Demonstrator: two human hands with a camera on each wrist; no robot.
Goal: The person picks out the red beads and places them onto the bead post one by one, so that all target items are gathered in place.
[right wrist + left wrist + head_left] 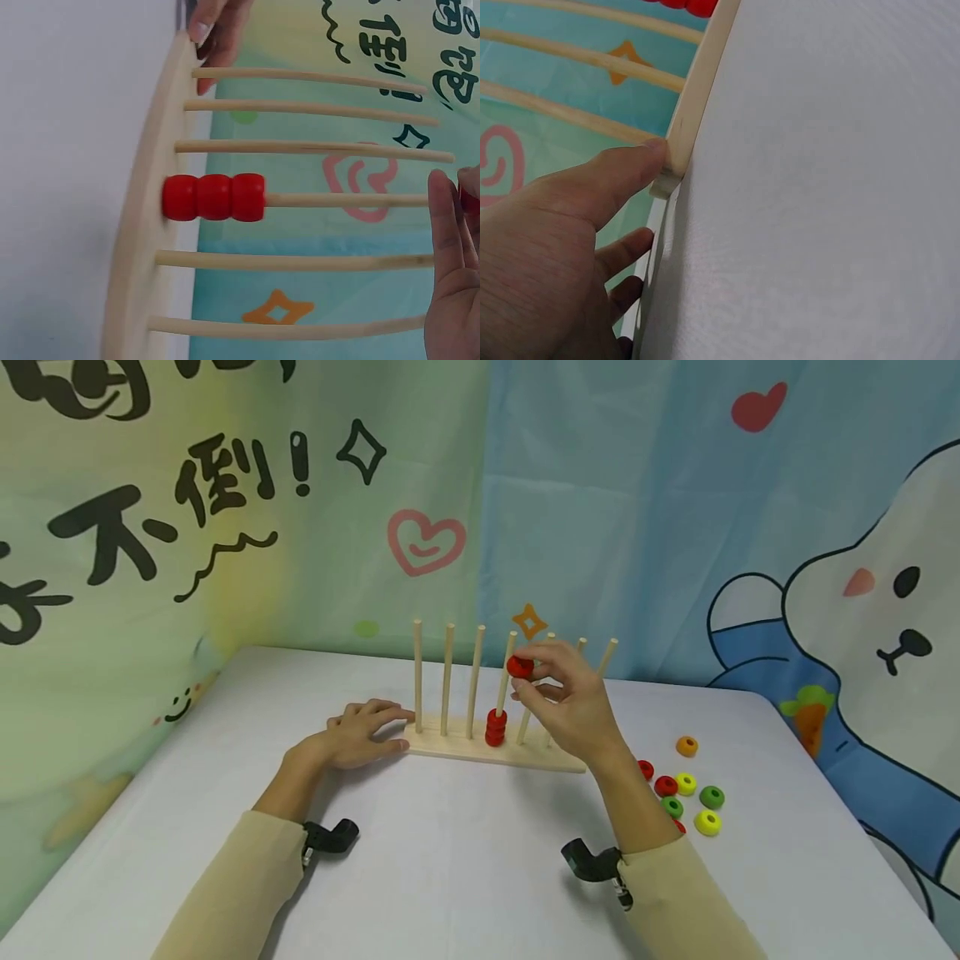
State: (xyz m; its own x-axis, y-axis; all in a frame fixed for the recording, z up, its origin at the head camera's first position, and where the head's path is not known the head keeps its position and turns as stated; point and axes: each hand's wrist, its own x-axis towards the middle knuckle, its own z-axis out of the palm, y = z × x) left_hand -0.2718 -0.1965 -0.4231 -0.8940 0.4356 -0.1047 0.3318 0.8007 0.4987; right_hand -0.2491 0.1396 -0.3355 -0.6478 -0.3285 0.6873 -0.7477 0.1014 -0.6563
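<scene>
A wooden stacking stand (465,748) with several upright pegs stands on the table. Three red beads (496,727) are stacked at the foot of a middle peg. Above them, my right hand (564,693) pinches another red bead (521,667) between thumb and fingers, close to that peg's top. Whether the peg passes into its hole cannot be told. My left hand (365,732) holds the stand's left end, thumb at the front and index finger toward the back. In the left wrist view the thumb (630,169) touches the base's end; the index fingertip is hidden.
To the right of the stand lie loose beads: an orange bead (687,746), yellow beads (707,822), green beads (712,797) and red beads (666,786). The right forearm partly covers some. A printed cloth (600,510) hangs behind the white table (465,860).
</scene>
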